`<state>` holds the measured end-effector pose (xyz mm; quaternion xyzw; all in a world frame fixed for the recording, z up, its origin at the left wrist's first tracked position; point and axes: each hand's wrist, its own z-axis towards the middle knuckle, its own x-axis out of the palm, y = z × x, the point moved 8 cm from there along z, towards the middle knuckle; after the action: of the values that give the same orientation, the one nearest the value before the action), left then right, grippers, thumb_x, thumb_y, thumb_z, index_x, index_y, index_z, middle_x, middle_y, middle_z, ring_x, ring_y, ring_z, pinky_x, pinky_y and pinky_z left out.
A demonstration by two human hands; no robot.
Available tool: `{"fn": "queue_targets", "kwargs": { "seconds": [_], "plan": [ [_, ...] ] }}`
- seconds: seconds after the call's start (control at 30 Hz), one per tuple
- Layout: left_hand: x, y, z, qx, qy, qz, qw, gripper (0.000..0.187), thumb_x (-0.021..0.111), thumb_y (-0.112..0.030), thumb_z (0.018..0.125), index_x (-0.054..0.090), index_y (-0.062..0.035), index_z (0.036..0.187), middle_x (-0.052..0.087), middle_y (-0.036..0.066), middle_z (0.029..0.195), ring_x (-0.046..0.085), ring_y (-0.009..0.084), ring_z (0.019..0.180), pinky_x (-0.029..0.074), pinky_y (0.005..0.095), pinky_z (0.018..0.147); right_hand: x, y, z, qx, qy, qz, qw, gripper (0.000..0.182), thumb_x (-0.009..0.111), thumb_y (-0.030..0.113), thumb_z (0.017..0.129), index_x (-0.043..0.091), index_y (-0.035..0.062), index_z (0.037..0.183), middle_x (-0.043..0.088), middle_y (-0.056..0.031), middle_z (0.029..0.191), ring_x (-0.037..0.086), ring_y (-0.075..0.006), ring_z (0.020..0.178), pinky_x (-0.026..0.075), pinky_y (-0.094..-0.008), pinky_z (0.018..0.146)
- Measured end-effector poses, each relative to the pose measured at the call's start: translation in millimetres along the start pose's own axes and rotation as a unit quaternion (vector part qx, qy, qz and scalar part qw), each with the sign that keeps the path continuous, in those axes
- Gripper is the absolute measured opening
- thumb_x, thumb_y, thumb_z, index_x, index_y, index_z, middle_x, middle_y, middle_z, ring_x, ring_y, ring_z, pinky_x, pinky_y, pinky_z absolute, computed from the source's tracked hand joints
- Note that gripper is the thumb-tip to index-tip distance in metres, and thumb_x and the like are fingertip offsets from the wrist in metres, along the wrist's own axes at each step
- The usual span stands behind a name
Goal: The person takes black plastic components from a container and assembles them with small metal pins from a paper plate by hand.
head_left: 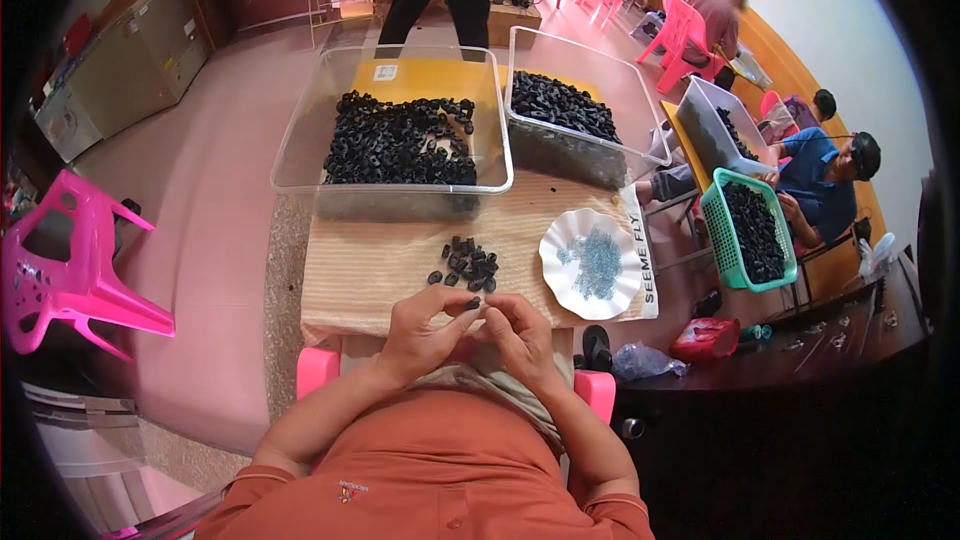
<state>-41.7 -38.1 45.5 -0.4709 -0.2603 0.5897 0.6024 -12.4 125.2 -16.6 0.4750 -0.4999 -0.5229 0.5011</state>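
Note:
My left hand (422, 332) pinches a small black plastic part (473, 303) between thumb and fingertips, above the table's near edge. Close against it, my right hand (521, 336) has its thumb and fingers pressed together; a tiny pale thing seems to show at the tips, too small to name. Just beyond both hands lies a loose pile of black parts (470, 262) on the striped cloth (360, 285). To the right of the pile, a white scalloped plate (627, 290) holds many small clear bluish pieces (597, 262).
Two clear plastic bins, a left bin (300, 175) and a right bin (655, 135), stand at the table's back with black parts inside. A pink chair (75, 265) is at left. At right, a person in blue (815, 185) sits by a green basket (725, 240).

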Motion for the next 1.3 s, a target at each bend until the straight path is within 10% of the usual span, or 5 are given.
{"fn": "queue_targets", "kwargs": {
  "seconds": [0.3, 0.63, 0.9, 1.03, 1.3],
  "plan": [
    [2.0, -82.8, 110.0, 0.219, -0.013, 0.075, 0.973, 0.022, 0.076, 0.000, 0.081, 0.070, -0.0026, 0.102, 0.071, 0.015, 0.092, 0.070, 0.0329, 0.081, 0.055, 0.0377, 0.071, -25.4, -0.3, -11.6, 0.008, 0.000, -0.008, 1.000, 0.011, 0.065, 0.007, 0.099, 0.066, -0.0020, 0.106, 0.071, -0.0050, 0.089, 0.067, -0.0094, 0.078, 0.054, -0.0236, 0.069],
    [45.8, -7.0, 298.0, 0.195, 0.055, 0.269, 0.941, 0.023, 0.073, -0.010, 0.085, 0.071, -0.0019, 0.106, 0.073, 0.016, 0.087, 0.072, 0.0278, 0.079, 0.056, 0.0356, 0.073, -28.2, -0.9, -12.1, -0.015, 0.004, 0.012, 1.000, 0.012, 0.067, 0.006, 0.098, 0.067, -0.0027, 0.105, 0.069, -0.0044, 0.086, 0.066, -0.0093, 0.075, 0.053, -0.0236, 0.068],
    [6.7, -33.6, 211.4, 0.142, 0.027, 0.143, 0.979, 0.011, 0.073, -0.005, 0.085, 0.073, -0.0028, 0.096, 0.073, 0.014, 0.088, 0.072, 0.0270, 0.080, 0.056, 0.0359, 0.072, -37.1, -6.8, -11.7, 0.031, 0.016, -0.010, 0.999, 0.013, 0.068, 0.007, 0.097, 0.067, -0.0026, 0.106, 0.069, -0.0035, 0.086, 0.066, -0.0088, 0.075, 0.052, -0.0222, 0.068],
    [-15.1, -73.1, 128.0, 0.309, -0.043, 0.239, 0.920, 0.017, 0.077, 0.004, 0.081, 0.071, -0.0028, 0.095, 0.073, 0.011, 0.090, 0.072, 0.0240, 0.079, 0.057, 0.0310, 0.071, -33.6, -6.2, -11.9, 0.024, 0.021, 0.002, 1.000, 0.014, 0.070, 0.007, 0.095, 0.068, -0.0028, 0.106, 0.070, -0.0034, 0.085, 0.066, -0.0081, 0.075, 0.052, -0.0220, 0.068],
    [-17.3, 36.3, 42.2, 0.051, 0.118, 0.212, 0.969, 0.020, 0.077, -0.009, 0.083, 0.070, -0.0043, 0.101, 0.071, 0.015, 0.093, 0.068, 0.0333, 0.083, 0.055, 0.0412, 0.074, -25.3, -10.0, -13.8, 0.039, 0.018, -0.023, 0.999, 0.014, 0.071, 0.007, 0.095, 0.069, -0.0023, 0.105, 0.070, -0.0030, 0.086, 0.066, -0.0081, 0.076, 0.054, -0.0230, 0.069]
  ]
}}
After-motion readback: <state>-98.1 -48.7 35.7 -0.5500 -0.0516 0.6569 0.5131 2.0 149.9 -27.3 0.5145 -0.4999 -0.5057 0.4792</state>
